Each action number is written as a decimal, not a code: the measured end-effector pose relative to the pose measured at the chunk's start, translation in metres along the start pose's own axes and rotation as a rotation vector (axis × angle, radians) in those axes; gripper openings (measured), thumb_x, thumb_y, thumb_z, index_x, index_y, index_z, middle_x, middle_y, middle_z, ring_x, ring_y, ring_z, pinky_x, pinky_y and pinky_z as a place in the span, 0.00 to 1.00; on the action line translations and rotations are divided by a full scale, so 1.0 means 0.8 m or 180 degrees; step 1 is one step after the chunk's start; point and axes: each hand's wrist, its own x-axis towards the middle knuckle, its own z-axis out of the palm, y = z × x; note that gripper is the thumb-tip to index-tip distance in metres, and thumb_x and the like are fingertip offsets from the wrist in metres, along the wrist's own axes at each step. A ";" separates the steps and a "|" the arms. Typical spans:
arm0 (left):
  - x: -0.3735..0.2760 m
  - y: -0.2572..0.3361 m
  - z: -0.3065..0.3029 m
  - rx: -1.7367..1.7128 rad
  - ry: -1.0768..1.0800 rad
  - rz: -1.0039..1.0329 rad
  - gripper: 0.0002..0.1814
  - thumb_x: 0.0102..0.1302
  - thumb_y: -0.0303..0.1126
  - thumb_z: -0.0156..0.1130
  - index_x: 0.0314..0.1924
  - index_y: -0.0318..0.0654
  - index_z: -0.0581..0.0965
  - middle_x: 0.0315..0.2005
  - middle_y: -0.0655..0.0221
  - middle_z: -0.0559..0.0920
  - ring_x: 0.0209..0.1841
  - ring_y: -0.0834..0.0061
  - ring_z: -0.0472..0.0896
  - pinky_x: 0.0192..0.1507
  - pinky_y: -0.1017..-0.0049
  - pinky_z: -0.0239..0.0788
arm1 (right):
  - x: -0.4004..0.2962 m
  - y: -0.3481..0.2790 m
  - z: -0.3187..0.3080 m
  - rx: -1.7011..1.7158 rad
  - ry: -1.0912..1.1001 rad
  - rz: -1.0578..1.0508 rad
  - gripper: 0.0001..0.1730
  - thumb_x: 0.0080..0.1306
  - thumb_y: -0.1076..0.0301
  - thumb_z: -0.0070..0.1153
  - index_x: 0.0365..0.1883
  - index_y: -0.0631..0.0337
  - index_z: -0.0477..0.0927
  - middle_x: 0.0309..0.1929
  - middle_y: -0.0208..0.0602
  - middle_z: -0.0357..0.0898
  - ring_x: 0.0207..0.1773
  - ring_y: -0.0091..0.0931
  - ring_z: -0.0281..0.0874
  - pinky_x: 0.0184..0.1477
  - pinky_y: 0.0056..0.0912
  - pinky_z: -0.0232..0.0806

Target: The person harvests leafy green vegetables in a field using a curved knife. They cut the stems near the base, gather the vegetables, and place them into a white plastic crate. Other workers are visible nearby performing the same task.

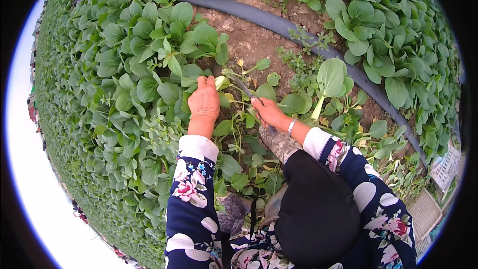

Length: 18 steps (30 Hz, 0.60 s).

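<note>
My left hand (pixel 203 99) is closed around a leafy bok choy plant (pixel 221 83). Its pale stalk base points right out of the fist, and most of its leaves are hidden under the hand. In my right hand (pixel 269 113) is the handle of a thin, dark metal cutting tool (pixel 241 84), probably a small knife. Its narrow end reaches up and left, close to the stalk base; whether the two touch I cannot tell. Right of that hand, another bok choy (pixel 328 84) lies with its pale stem pointing down, over low plants.
A dark hose (pixel 239 9) curves across the bare soil (pixel 246 41) beyond my hands. Dense bok choy (pixel 112 82) grows on the left, more (pixel 388 45) at the right. Plastic crates (pixel 425 213) stand at lower right. My patterned shoe (pixel 280 142) is below the right hand.
</note>
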 end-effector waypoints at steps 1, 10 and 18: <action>0.001 0.000 0.004 -0.0074 -0.0138 -0.0061 0.16 0.60 0.31 0.58 0.50 0.46 0.74 0.50 0.65 0.73 0.35 0.58 0.82 0.35 0.63 0.75 | 0.004 0.001 -0.001 -0.0022 0.0035 0.0020 0.24 0.72 0.46 0.42 0.31 0.61 0.69 0.17 0.30 0.67 0.12 0.21 0.63 0.15 0.25 0.59; -0.008 -0.007 0.003 -0.0503 -0.0102 -0.0687 0.12 0.58 0.37 0.62 0.41 0.43 0.76 0.44 0.62 0.77 0.40 0.54 0.81 0.41 0.58 0.72 | 0.024 0.004 0.014 -0.0436 0.0091 0.0171 0.24 0.72 0.47 0.39 0.29 0.61 0.66 0.16 0.29 0.63 0.13 0.23 0.60 0.16 0.29 0.57; -0.013 -0.011 0.005 -0.0683 -0.0105 -0.0906 0.13 0.58 0.37 0.63 0.42 0.42 0.77 0.42 0.62 0.78 0.41 0.54 0.80 0.43 0.58 0.71 | 0.049 0.017 0.016 -0.1138 0.0225 -0.0010 0.27 0.73 0.47 0.37 0.34 0.68 0.70 0.16 0.35 0.67 0.12 0.28 0.65 0.16 0.33 0.60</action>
